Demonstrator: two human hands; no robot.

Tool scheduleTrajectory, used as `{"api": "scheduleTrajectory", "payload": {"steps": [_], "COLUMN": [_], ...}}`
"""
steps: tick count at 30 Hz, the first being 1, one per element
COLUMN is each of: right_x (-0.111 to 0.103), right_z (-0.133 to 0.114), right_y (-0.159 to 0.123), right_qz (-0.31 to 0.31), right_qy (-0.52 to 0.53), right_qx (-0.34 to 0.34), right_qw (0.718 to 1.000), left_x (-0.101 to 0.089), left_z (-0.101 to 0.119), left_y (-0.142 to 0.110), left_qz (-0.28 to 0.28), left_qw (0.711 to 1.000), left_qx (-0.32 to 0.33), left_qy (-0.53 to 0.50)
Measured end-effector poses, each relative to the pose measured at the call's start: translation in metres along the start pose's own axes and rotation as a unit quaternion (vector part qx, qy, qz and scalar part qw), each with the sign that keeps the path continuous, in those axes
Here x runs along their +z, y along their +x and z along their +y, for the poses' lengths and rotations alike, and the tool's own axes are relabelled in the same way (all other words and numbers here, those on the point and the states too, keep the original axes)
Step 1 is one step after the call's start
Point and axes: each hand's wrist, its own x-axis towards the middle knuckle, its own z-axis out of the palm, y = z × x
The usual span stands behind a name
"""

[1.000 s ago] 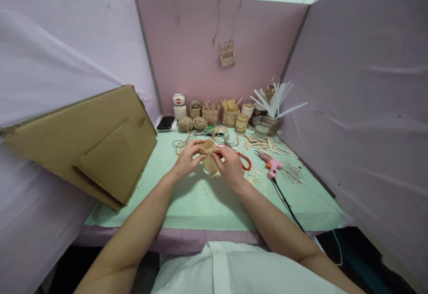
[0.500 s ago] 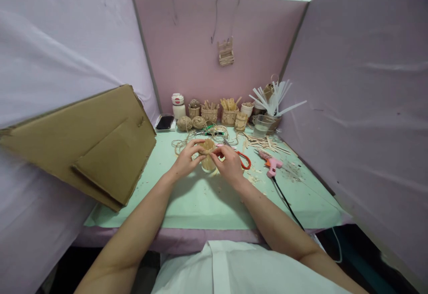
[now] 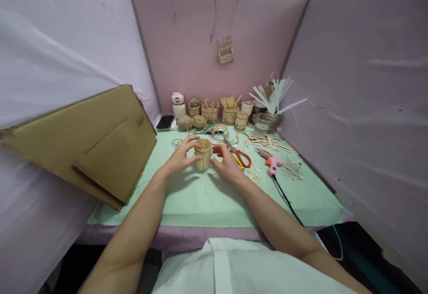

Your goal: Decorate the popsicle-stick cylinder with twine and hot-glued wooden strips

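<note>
A small cup made of wooden sticks (image 3: 203, 153) stands on the green table (image 3: 200, 200) between my hands. My left hand (image 3: 180, 157) curls round its left side, thumb near the rim and fingers low on the wall. On the cup's right, my right hand (image 3: 225, 162) rests on the table. Its fingers are loosely apart and the fingertips touch the cup's base. Twine strands (image 3: 217, 130) lie just behind the cup.
Red and yellow scissors (image 3: 241, 156) and a pink glue gun (image 3: 272, 163) with a black cord lie right of my hands. Along the back wall stand twine balls (image 3: 185, 123), stick baskets (image 3: 230, 115), a white jar (image 3: 178, 104) and a phone (image 3: 166, 121). A cardboard sheet (image 3: 100, 147) leans at the left.
Both hands have come down from pinching at the cup's rim and now flank it, so the cup shows in full. The cup has shifted slightly left.
</note>
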Motion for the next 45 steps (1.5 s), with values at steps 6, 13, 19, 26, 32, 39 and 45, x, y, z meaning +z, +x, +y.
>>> {"api": "scheduleTrajectory", "payload": {"steps": [6,13,19,26,32,39,45], "right_x": [0.008,0.009,0.009,0.002,0.011,0.021,0.022], "right_z": [0.001,0.002,-0.003,-0.008,-0.016,-0.022,-0.019], "right_y": [-0.001,-0.001,-0.002,0.002,0.0,-0.007,-0.012], "right_qz": [0.012,0.011,0.021,-0.046,-0.121,0.005,0.02], "right_qy": [0.007,0.01,0.025,0.197,0.253,0.118,0.014], "right_qx": [-0.004,-0.01,-0.008,0.137,0.184,0.111,0.076], "right_qw": [1.0,1.0,0.999,0.97,0.942,0.987,0.997], "left_x": [0.008,0.017,0.01,-0.003,0.001,0.005,0.022], "left_z": [0.009,0.008,0.013,0.017,0.017,0.009,0.006], "left_y": [0.001,0.004,0.004,0.003,0.005,0.006,0.004], "left_qz": [0.014,0.041,0.041,0.082,0.107,0.121,0.089], "left_qw": [1.0,0.999,0.996,0.923,0.865,0.802,0.816], "left_qx": [0.001,-0.014,-0.049,-0.157,-0.194,-0.211,-0.22], "left_qy": [0.012,-0.001,-0.065,-0.342,-0.451,-0.545,-0.527]}}
